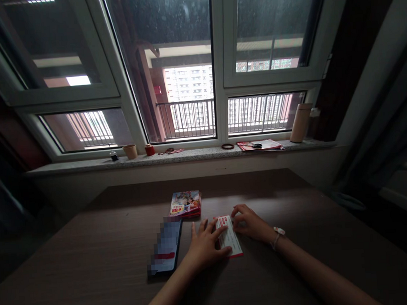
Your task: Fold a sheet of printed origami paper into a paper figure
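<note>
Head view: just below the frame's centre, a white slip (232,243) is laid flat on the dark tabletop (93,269). It is pressed down by the left hand (204,248), fingers spread, and its far edge is pinched by the curled right hand (249,223). A phone (166,247) is seen left of it, and a leaflet stack (186,203) above.

Dim room, window (185,80) backlight, warped edges

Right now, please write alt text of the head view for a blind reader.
The left hand lies flat on a small white-and-red paper slip on a dark wooden table, and the right hand touches its far end. A phone and a stack of leaflets lie to the left.
</note>
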Motion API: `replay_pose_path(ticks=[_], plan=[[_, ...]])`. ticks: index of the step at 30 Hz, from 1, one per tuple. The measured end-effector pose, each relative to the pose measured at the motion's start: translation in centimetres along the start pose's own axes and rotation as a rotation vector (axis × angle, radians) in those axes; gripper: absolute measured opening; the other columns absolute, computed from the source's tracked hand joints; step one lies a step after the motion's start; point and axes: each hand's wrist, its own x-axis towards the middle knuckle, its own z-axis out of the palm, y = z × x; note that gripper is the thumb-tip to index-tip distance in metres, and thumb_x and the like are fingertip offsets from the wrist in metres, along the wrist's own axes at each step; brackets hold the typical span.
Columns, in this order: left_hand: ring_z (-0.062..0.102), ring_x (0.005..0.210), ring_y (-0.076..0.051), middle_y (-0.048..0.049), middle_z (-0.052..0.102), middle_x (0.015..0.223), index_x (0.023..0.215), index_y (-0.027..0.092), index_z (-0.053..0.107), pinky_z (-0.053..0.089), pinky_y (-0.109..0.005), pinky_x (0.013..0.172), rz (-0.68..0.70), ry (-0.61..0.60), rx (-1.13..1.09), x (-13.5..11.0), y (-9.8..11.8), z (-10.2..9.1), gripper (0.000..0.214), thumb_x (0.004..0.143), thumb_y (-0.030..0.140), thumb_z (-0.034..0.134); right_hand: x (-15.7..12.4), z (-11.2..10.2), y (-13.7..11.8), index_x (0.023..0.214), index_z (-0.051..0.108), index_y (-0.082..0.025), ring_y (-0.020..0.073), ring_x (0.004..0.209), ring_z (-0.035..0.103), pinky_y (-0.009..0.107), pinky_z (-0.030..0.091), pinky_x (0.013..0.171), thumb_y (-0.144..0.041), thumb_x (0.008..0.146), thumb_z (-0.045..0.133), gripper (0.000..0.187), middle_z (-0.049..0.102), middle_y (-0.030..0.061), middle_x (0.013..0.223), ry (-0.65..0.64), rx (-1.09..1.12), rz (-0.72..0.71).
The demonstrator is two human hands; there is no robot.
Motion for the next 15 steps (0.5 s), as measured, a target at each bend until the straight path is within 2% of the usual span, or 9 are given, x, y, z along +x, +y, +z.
replay_pose_path(ticks=[11,15], plan=[[0.011,0.145,-0.037,0.0028,0.024,0.157,0.137,0.050,0.038,-0.003,-0.072,0.107,0.005,0.000,-0.015,0.1,-0.2,0.2,0.067,0.075,0.071,0.051,-1.9,-0.7,-1.5,0.074,0.071,-0.026,0.0240,0.119,0.045,0.038,0.036,0.102,-0.019,0.072,0.074,0.008,0.060,0.0017,0.109,-0.061,-0.018,-0.046],[0.012,0.144,-0.037,0.0022,0.024,0.157,0.138,0.049,0.039,-0.004,-0.072,0.107,0.001,0.004,-0.013,0.2,-0.2,0.2,0.067,0.076,0.071,0.052,-1.5,-0.5,-1.3,0.077,0.071,-0.025,0.0229,0.117,0.047,0.038,0.037,0.102,-0.020,0.074,0.072,0.006,0.060,0.0024,0.109,-0.013,-0.034,-0.046]])
